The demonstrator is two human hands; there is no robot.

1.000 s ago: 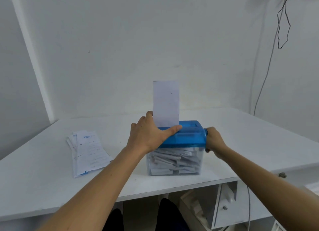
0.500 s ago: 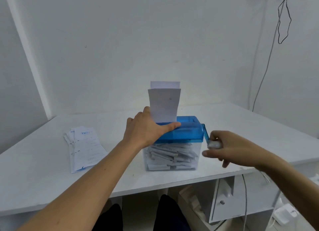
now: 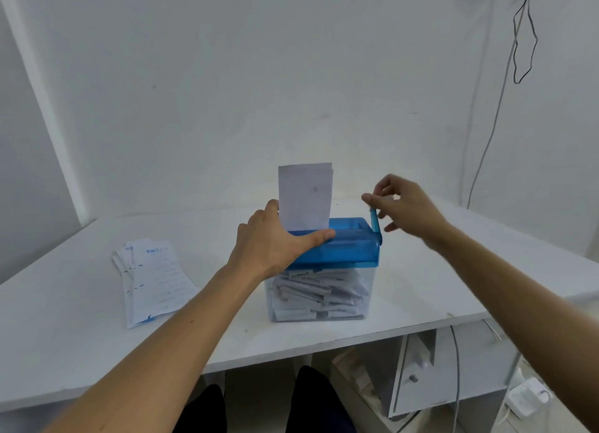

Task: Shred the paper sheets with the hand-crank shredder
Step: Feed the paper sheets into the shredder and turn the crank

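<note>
Head view: sheet (image 3: 304, 196) half-fed
Done: strips (image 3: 317, 293) collected
Remaining: stack (image 3: 155, 280)
Left hand (image 3: 275, 241): presses shredder (image 3: 350, 248)
Right hand (image 3: 408, 209): pinches crank (image 3: 375, 220)

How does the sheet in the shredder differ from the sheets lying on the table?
The sheet in the shredder stands upright, alone, nearly blank; the sheets on the table lie flat in a fanned pile, with blue print. The left hand is beside the first; no hand nears the pile. Both are white paper.
</note>
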